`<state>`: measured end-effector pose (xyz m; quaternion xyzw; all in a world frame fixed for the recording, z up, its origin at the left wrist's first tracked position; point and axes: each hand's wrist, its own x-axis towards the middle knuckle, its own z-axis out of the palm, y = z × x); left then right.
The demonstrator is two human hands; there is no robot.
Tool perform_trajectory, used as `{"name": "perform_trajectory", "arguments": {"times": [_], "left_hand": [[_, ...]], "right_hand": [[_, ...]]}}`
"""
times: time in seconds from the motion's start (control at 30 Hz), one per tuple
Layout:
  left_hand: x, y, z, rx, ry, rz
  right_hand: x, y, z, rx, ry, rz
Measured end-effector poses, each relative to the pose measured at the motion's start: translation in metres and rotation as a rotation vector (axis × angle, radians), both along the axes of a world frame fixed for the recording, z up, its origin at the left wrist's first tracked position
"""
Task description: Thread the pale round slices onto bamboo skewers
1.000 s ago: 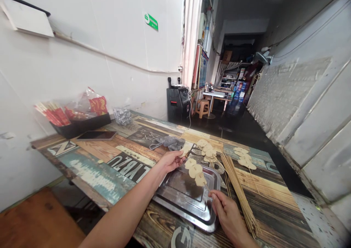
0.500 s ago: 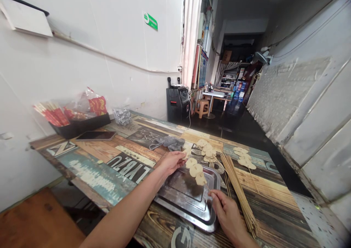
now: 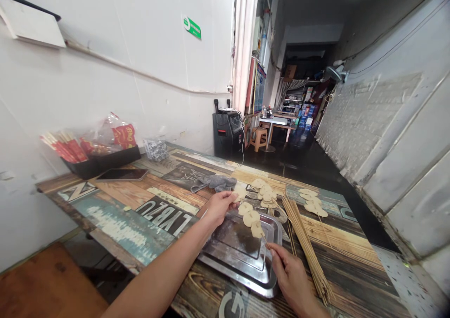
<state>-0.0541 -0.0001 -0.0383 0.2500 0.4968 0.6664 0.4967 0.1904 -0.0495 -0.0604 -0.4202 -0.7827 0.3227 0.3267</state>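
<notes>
My right hand [image 3: 291,271] is closed around the near end of a thin bamboo skewer [image 3: 266,241], which slants up and away to the left. Several pale, thin round slices [image 3: 251,218] are threaded along it, over an upturned metal tray [image 3: 232,252]. At the skewer's far end, my left hand [image 3: 222,206] pinches one more pale slice [image 3: 240,193] between thumb and fingers. Whether the skewer passes through that slice, I cannot tell. Right of the tray lies a bundle of bare bamboo skewers [image 3: 307,247].
Beyond the tray lies a group of sliced skewers [image 3: 264,192], with another loaded skewer [image 3: 312,202] farther right. A grey cloth [image 3: 214,183] is behind my left hand. A phone [image 3: 121,174] and a black box [image 3: 105,161] of wrapped chopsticks stand at the left.
My left hand has shifted slightly, and the slice it pinches now shows more of its flat face. The right hand and its skewer have hardly moved.
</notes>
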Motion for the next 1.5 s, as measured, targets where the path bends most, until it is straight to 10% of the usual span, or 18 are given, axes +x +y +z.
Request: {"name": "perform_trajectory", "arguments": {"times": [0.6, 1.03, 1.5], "left_hand": [[0.016, -0.005, 0.003, -0.048, 0.031, -0.023], [0.006, -0.003, -0.003, -0.015, -0.175, -0.324], [0.001, -0.003, 0.004, -0.164, -0.108, -0.260]], "right_hand": [[-0.002, -0.001, 0.001, 0.051, -0.032, -0.095], [-0.001, -0.001, 0.005, 0.047, -0.018, -0.070], [0.000, -0.002, 0.005, 0.006, -0.016, -0.038]]}}
